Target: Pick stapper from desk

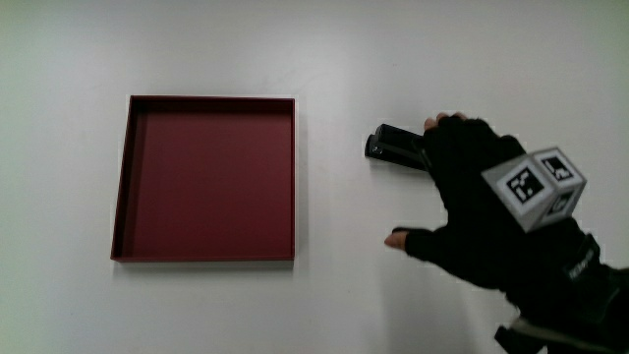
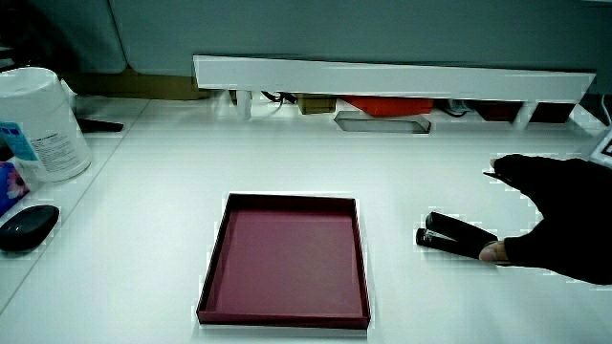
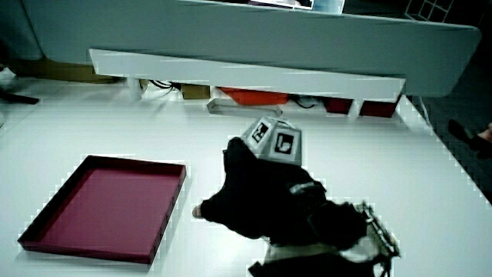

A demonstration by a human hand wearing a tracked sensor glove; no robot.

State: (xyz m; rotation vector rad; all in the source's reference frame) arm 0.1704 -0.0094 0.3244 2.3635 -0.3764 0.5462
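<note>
**A:** One stapler [image 1: 395, 147] on the white desk [image 1: 344, 295], black, lying flat beside the dark red tray [image 1: 123, 177], with a clear strip of bare desk between them. The tray is square, shallow and has nothing in it.

**B:** And the hand [image 1: 482, 202]?

**A:** Right at the stapler. In the main view the fingers [image 1: 442, 126] sit over the end of it that points away from the tray, and the thumb [image 1: 408, 239] sticks out well apart from them, nearer the person. So a wide spread, not clamped on anything as far as I can see. The stapler looks like it's lying on the desk.

**B:** Side views agree?

**A:** Mostly. In a side view the stapler [image 2: 454, 235] lies on the tabletop with a fingertip [image 2: 491, 252] touching its end. In a side view the hand [image 3: 257, 188] covers it completely, so all you get is the patterned cube [image 3: 273, 141] on the glove's back.

**B:** Anything else around?

**A:** A white canister [image 2: 38, 124] and a dark mouse [image 2: 26, 227] off at the desk's edge, well apart from the tray.
</note>
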